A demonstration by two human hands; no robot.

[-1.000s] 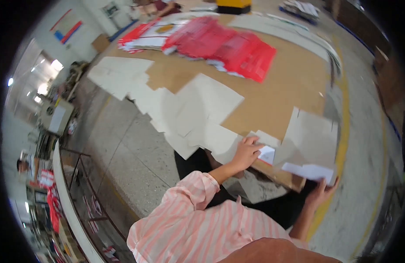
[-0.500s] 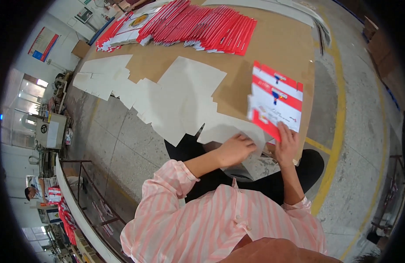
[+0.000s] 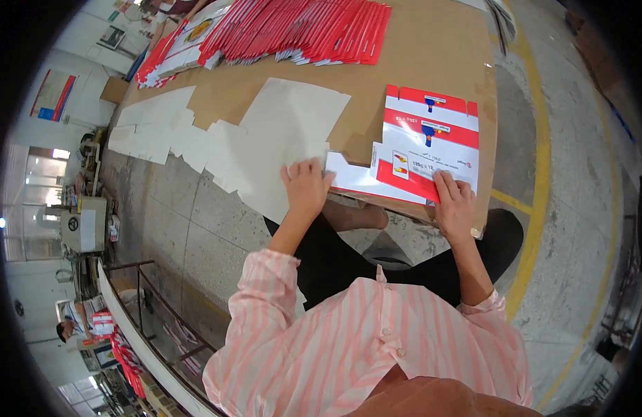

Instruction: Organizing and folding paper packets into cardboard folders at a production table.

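A flat red and white printed carton blank (image 3: 432,142) lies at the table's near right part, its notched edge facing away from me. My right hand (image 3: 456,205) grips its near edge, fingers on top; the thumb is partly hidden. Beside it, to the left, shows a white panel with a red border (image 3: 348,179); whether it belongs to the same blank I cannot tell. My left hand (image 3: 308,184) rests with fingers spread on the right edge of plain greyish-white card sheets (image 3: 265,146), next to that panel.
A long fanned row of red and white folded cartons (image 3: 300,31) lies along the far side of the brown table top (image 3: 369,83). A metal-framed rail (image 3: 136,326) stands to the left. Another person (image 3: 77,320) is at the far left, near more red cartons.
The carton blank in my right hand has come down flat onto the table. My left hand has moved left onto the card sheets and its fingers have spread. The white panel has come into view.
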